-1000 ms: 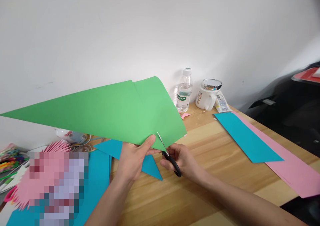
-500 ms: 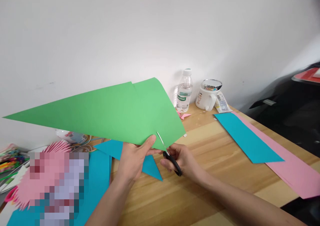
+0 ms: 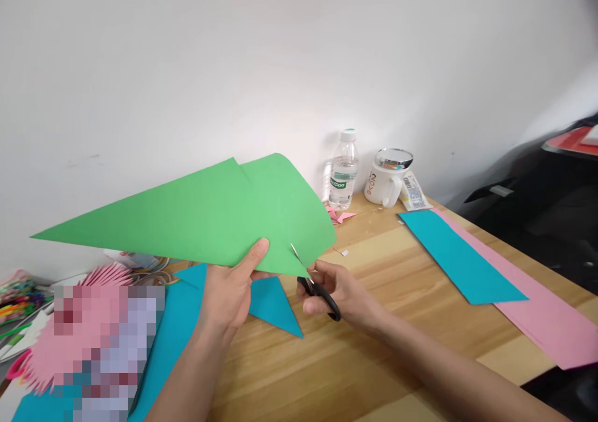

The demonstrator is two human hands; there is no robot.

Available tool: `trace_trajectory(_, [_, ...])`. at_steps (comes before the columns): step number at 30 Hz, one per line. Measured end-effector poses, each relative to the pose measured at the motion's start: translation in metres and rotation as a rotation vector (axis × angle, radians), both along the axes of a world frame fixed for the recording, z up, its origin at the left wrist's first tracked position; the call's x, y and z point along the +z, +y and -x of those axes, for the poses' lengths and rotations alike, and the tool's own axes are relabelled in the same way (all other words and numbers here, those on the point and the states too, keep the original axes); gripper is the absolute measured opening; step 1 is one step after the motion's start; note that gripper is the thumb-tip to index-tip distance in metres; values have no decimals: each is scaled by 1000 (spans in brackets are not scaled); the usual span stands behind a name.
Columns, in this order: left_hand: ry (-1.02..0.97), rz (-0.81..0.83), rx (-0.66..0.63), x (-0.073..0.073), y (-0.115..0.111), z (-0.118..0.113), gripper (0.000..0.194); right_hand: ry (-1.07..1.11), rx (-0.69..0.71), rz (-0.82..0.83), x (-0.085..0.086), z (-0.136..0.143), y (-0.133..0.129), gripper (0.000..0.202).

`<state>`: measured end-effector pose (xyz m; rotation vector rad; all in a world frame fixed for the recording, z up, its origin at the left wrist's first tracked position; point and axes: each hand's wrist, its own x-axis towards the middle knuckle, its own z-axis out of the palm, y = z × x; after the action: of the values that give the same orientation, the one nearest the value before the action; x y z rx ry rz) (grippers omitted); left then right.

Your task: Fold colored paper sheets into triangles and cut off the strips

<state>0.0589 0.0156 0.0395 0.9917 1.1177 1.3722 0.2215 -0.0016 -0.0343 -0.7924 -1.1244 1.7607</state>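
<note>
A: What has the left hand (image 3: 228, 294) got?
B: It pinches the near edge of a folded green sheet (image 3: 210, 213), thumb on top, and the sheet is lifted clear of the table (image 3: 374, 341), its long point stretching away to the left

A: And the right hand (image 3: 339, 291)?
B: Closed through the black handles of the scissors (image 3: 313, 279); the blades bite into the green edge just beside the left thumb

A: What lies beneath?
B: A blue triangle (image 3: 273, 307) on the wood, under the green sheet. Further right a blue strip (image 3: 460, 257) lies over pink paper (image 3: 542, 316). By the wall stand a water bottle (image 3: 343, 173) and a white mug (image 3: 387, 182), near each other
</note>
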Motion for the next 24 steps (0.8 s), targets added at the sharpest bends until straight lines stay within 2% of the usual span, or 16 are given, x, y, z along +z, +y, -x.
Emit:
trace_trajectory(5, [-25,-38,39,3,1,3,60,39,82,-63,6,-4,-1,45])
trace_trajectory(8, [-45,4,4,5,2,5,57,39,51,-108,3,-3,-2,38])
trace_trajectory(13, [-48,74,-82,6,3,4,58,51,-4,-51,0,1,-2,38])
trace_trajectory(24, [-24,39,-76,4,-2,-3,56,18,-86,-62,8,3,-5,38])
